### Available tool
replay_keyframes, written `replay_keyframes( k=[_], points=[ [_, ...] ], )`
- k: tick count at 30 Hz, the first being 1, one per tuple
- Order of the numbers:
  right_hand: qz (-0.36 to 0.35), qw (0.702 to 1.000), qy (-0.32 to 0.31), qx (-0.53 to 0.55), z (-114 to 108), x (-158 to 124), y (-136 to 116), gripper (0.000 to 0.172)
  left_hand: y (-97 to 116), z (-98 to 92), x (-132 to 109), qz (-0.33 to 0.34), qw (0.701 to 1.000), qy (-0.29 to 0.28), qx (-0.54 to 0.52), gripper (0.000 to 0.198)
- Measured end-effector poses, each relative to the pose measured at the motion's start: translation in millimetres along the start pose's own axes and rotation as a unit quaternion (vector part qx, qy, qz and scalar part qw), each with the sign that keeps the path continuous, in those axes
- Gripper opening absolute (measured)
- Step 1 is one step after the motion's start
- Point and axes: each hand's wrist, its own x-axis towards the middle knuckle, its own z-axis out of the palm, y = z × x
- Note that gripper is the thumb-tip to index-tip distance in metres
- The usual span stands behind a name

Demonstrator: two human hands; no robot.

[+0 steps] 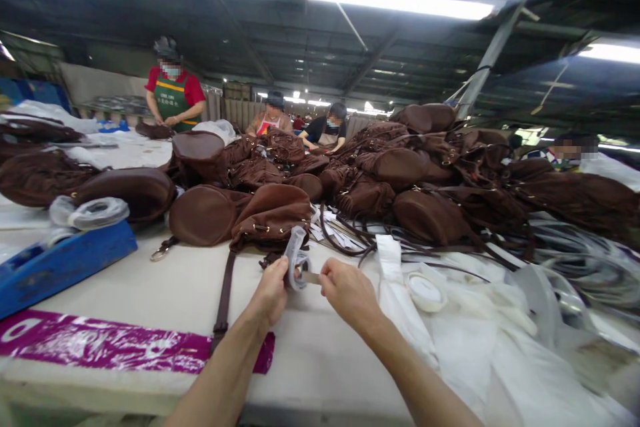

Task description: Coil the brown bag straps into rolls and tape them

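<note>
My left hand [274, 290] is closed around a small coil wrapped in clear plastic [297, 260], held just above the table. Between the fingers of my right hand [350, 288] is one end of a short, flat brownish strip [312, 277]. The strip's other end reaches the wrapped coil; whether it is tape cannot be made out. Right behind my hands lies a brown drawstring bag [273, 213], with a dark strap [225, 293] running from it toward the table's front. Beside that bag rests the round base of another brown bag [203, 215].
A heap of brown bags [400, 167] covers the far side of the table. At left are a blue tape dispenser [75, 263], wrapped coils [97, 212] and a purple plastic strip [110, 343]. White wrapping [465, 333] spreads at right. Several people work beyond, one in a green apron [176, 103].
</note>
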Motion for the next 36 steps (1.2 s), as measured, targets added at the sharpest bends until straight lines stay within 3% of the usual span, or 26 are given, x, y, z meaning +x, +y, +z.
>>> replay_keyframes(
  k=[7, 23, 27, 31, 34, 36],
  points=[
    [0.072, 0.997, -0.002, 0.037, 9, 8, -3, 0.014, 0, 1.7, -5, 0.034, 0.998, -0.004, 0.058, 0.045],
    [0.105, 0.968, -0.002, 0.228, 33, 8, -1, 0.017, 8, 6.1, -12, 0.115, 0.969, 0.040, 0.217, 0.036],
    [0.129, 0.935, -0.020, 0.330, 44, 7, -6, 0.016, 10, 5.1, -13, 0.150, 0.950, 0.046, 0.271, 0.028],
    [0.158, 0.866, -0.082, 0.467, 54, 6, -12, 0.007, 10, 2.1, -14, 0.163, 0.942, 0.048, 0.291, 0.027],
    [0.169, 0.820, -0.131, 0.531, 59, 4, -11, 0.013, 10, -0.8, -15, 0.163, 0.934, 0.047, 0.313, 0.028],
    [0.170, 0.804, -0.150, 0.550, 60, 4, -8, 0.019, 9, -2.6, -15, 0.178, 0.916, 0.059, 0.356, 0.028]
  ],
)
